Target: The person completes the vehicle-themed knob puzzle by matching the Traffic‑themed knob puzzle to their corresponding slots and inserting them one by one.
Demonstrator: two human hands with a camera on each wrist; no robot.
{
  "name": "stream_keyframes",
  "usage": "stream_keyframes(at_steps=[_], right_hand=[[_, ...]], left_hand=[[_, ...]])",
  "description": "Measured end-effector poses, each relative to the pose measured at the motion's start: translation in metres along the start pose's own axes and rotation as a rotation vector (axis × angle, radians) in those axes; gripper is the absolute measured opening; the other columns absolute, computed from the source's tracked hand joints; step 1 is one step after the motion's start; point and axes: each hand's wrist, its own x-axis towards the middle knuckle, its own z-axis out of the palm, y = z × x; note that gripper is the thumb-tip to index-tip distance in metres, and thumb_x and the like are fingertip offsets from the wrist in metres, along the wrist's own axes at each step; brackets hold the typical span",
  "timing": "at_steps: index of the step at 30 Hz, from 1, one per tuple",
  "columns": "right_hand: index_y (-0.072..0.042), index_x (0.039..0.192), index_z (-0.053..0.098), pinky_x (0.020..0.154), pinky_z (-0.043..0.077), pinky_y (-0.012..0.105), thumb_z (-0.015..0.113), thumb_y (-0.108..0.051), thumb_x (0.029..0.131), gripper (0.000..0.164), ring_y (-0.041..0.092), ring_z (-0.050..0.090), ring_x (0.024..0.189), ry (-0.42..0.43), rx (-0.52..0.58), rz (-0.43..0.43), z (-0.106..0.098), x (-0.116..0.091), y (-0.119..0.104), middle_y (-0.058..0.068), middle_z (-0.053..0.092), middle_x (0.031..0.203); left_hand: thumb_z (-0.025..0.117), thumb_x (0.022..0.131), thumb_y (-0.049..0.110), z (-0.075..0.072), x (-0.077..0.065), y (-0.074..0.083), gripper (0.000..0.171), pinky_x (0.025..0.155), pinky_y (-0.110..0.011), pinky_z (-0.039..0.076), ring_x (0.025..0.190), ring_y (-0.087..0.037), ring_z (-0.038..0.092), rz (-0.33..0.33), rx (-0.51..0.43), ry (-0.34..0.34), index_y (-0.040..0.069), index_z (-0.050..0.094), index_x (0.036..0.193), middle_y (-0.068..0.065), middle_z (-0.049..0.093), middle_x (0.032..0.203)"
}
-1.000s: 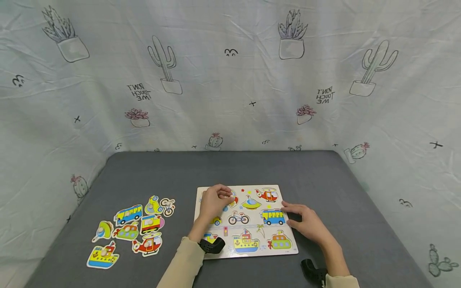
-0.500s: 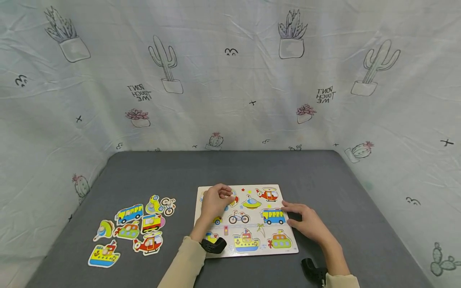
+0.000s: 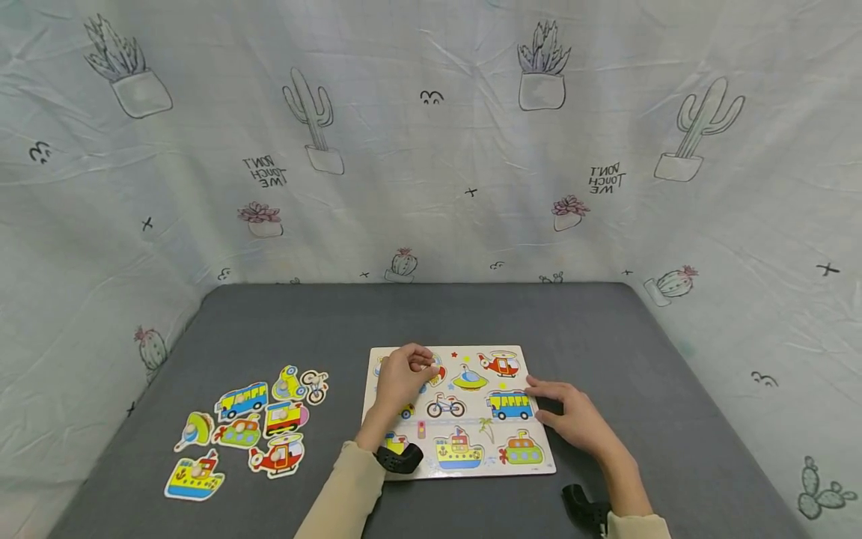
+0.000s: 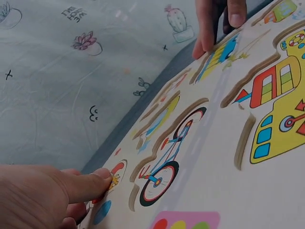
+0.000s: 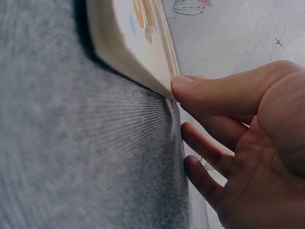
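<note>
A pale puzzle board (image 3: 471,421) printed with vehicles lies on the grey table. My left hand (image 3: 402,380) is over its upper left part, thumb and fingers pinching at a red-and-yellow round puzzle piece (image 4: 117,172), mostly covered by the fingers. My right hand (image 3: 575,419) rests at the board's right edge, thumb and forefinger touching it, the other fingers spread in the right wrist view. A bicycle picture (image 4: 164,164) and its cut-out outline show beside the left thumb.
Loose puzzle pieces lie to the left: a ship (image 3: 195,477), a helicopter (image 3: 277,457), a bus (image 3: 241,403), a bicycle (image 3: 314,387) and several others. A white curtain (image 3: 431,150) with cactus drawings surrounds the table's back and sides.
The board has shifted very slightly left. Both hands keep nearly the same places, and the loose pieces stay put.
</note>
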Motion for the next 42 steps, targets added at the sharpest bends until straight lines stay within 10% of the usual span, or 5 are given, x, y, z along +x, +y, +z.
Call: stream_keyframes(at_steps=[8, 15, 22, 30, 42], right_hand=[[-0.007, 0.127, 0.067, 0.102, 0.030, 0.063, 0.072, 0.000, 0.086, 0.042, 0.040, 0.035, 0.136, 0.013, -0.003, -0.007, -0.002, -0.001, 0.003, 0.004, 0.050, 0.144], [-0.007, 0.127, 0.067, 0.101, 0.029, 0.065, 0.072, -0.001, 0.086, 0.042, 0.042, 0.034, 0.136, 0.019, -0.018, 0.014, -0.008, -0.006, 0.003, 0.005, 0.050, 0.144], [-0.009, 0.128, 0.067, 0.101, 0.029, 0.064, 0.072, -0.002, 0.087, 0.042, 0.040, 0.035, 0.136, -0.002, -0.014, 0.006, -0.006, -0.005, 0.004, 0.004, 0.050, 0.145], [-0.007, 0.128, 0.066, 0.102, 0.029, 0.064, 0.071, -0.001, 0.087, 0.042, 0.041, 0.034, 0.137, -0.013, 0.009, 0.003, -0.005, 0.001, 0.003, 0.005, 0.049, 0.145], [-0.006, 0.130, 0.065, 0.102, 0.030, 0.064, 0.071, -0.001, 0.087, 0.043, 0.040, 0.033, 0.137, -0.022, 0.009, 0.002, -0.005, 0.005, 0.001, 0.004, 0.048, 0.146]], left_hand=[[0.076, 0.087, 0.010, -0.013, -0.010, 0.012, 0.026, 0.075, -0.037, 0.050, 0.085, -0.020, 0.063, 0.039, 0.014, -0.056, 0.003, 0.068, 0.112, -0.007, 0.069, 0.101], [0.076, 0.087, 0.014, -0.065, -0.033, 0.019, 0.029, 0.067, -0.035, 0.046, 0.082, -0.017, 0.059, -0.003, 0.146, 0.063, 0.007, 0.070, 0.114, -0.005, 0.069, 0.103], [0.079, 0.084, 0.010, -0.155, -0.077, -0.018, 0.029, 0.058, -0.030, 0.045, 0.071, -0.017, 0.059, 0.035, 0.329, 0.150, 0.007, 0.070, 0.111, -0.006, 0.069, 0.096], [0.075, 0.090, 0.024, -0.250, -0.117, -0.061, 0.031, 0.058, -0.029, 0.049, 0.081, -0.025, 0.065, -0.140, 0.487, 0.260, 0.008, 0.069, 0.116, -0.015, 0.068, 0.105], [0.074, 0.090, 0.035, -0.288, -0.135, -0.103, 0.040, 0.060, -0.019, 0.042, 0.074, 0.017, 0.043, -0.338, 0.474, 0.338, 0.005, 0.070, 0.116, -0.016, 0.069, 0.105]])
